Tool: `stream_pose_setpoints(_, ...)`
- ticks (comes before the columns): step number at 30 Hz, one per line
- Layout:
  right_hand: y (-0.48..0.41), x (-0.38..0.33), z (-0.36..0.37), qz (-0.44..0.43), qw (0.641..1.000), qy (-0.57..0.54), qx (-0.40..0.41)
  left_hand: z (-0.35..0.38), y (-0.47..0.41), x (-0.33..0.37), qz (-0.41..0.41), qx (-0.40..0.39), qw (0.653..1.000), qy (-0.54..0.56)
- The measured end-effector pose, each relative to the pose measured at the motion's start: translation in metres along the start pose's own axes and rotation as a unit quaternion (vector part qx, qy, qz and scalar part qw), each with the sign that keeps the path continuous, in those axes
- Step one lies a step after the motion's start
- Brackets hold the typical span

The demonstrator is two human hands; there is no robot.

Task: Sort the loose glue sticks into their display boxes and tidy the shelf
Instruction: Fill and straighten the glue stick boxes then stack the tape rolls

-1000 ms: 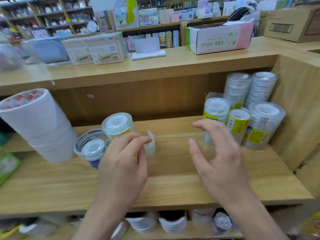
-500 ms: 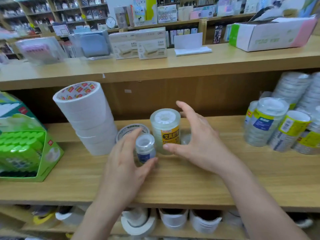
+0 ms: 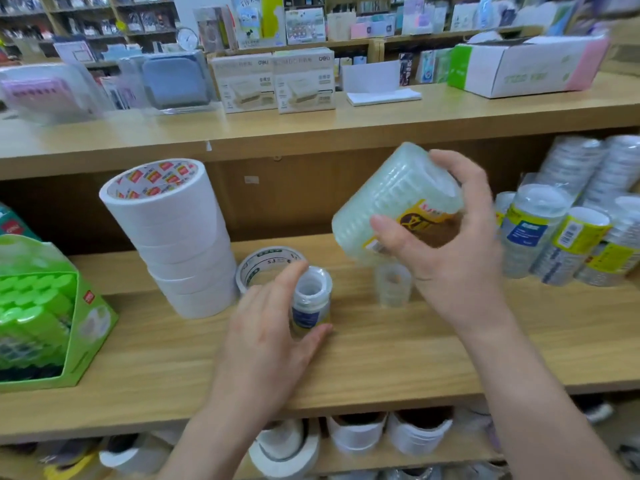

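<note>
Near the front edge of the middle shelf (image 3: 381, 368), a small tape pack (image 3: 311, 299) with a blue label is pinched upright between thumb and fingers of the left hand (image 3: 266, 334), probably so it can be slid aside without tipping. Just behind it a flat tape ring (image 3: 268, 263) lies against a tall stack of white tape rolls (image 3: 180, 237). Higher up, a big shrink-wrapped tape pack (image 3: 394, 202) is gripped by the right hand (image 3: 446, 258), fingers closed round its end, tilted and lifted clear of the shelf, likely for moving toward the wrapped packs (image 3: 561, 233) grouped at the right end. A small clear tape stack (image 3: 393, 285) is left standing below it. The glue sticks (image 3: 31, 299) are seen in a green display box (image 3: 90, 327) at the left end; no loose ones can be made out. More boxes (image 3: 273, 81) sit on the upper shelf behind.
</note>
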State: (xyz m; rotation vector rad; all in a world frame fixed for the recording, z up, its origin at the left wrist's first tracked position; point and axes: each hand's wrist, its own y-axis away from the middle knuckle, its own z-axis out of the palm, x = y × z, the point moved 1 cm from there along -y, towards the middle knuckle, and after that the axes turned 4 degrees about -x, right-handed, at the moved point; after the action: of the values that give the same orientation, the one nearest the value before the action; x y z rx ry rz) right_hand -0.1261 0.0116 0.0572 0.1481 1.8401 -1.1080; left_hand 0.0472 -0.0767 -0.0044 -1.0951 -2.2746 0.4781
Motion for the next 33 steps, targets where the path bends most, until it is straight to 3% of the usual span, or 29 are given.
stream_pose_setpoints(5, 0.022, -0.002, -0.047, 0.043, 0.994, 0.08, 0.054, -0.001, -0.001, 0.003, -0.021, -0.022, 0.995, 0.099)
stream_pose_setpoints(10, 0.044, 0.013, -0.081, 0.122, 0.972, 0.188, 0.075, -0.011, -0.024, 0.042, -0.018, -0.064, 0.964, 0.257)
stream_pose_setpoints(15, 0.058, 0.032, -0.092, 0.156, 0.95, 0.255, 0.086, 0.003, -0.072, 0.094, 0.073, -0.141, 0.972, 0.175)
stream_pose_setpoints(23, 0.064, 0.051, -0.11, 0.158, 0.938, 0.284, 0.117, 0.073, -0.127, 0.131, 0.103, -0.193, 0.974, 0.063)
stream_pose_setpoints(27, 0.067, 0.059, -0.113, 0.141, 0.942, 0.282, 0.119, 0.073, -0.125, 0.125, 0.102, -0.192, 0.972, 0.085)
stream_pose_setpoints(31, 0.068, 0.064, -0.114, 0.125, 0.944, 0.276, 0.127, 0.056, -0.136, 0.12, 0.051, -0.134, 0.956, 0.256)
stream_pose_setpoints(33, 0.068, 0.064, -0.113, 0.12, 0.945, 0.276, 0.13, 0.055, -0.148, 0.125, 0.068, -0.122, 0.957, 0.255)
